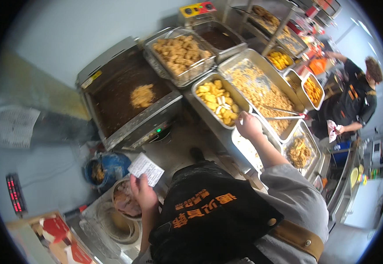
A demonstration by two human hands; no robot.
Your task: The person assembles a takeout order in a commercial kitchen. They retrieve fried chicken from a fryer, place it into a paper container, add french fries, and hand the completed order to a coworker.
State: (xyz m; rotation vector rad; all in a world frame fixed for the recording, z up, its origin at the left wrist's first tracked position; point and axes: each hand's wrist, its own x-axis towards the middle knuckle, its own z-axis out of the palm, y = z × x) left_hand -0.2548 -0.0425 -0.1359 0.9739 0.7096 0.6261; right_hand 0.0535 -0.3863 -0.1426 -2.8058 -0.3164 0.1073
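Note:
My left hand (143,193) pinches a printed paper slip (146,169) that bears writing, above the floor in front of the deep fryer. My right hand (250,126) is at the near corner of a deep metal pan (236,124) of yellow pieces (211,95) with a few white sticks (222,103) on top. Its fingers are bent together, and a small white patch shows between them; whether it is food or part of a rim I cannot tell. Under my right forearm is a brightly lit pan (247,147) with pale contents.
A dark-oil fryer (129,95) holds one floating fried piece (142,96). Beside it are a wire basket (180,54) of fried chunks and a wide crumb tray (260,85) with tongs (284,114). A blue bucket (112,168) stands left. A co-worker (349,95) stands at right.

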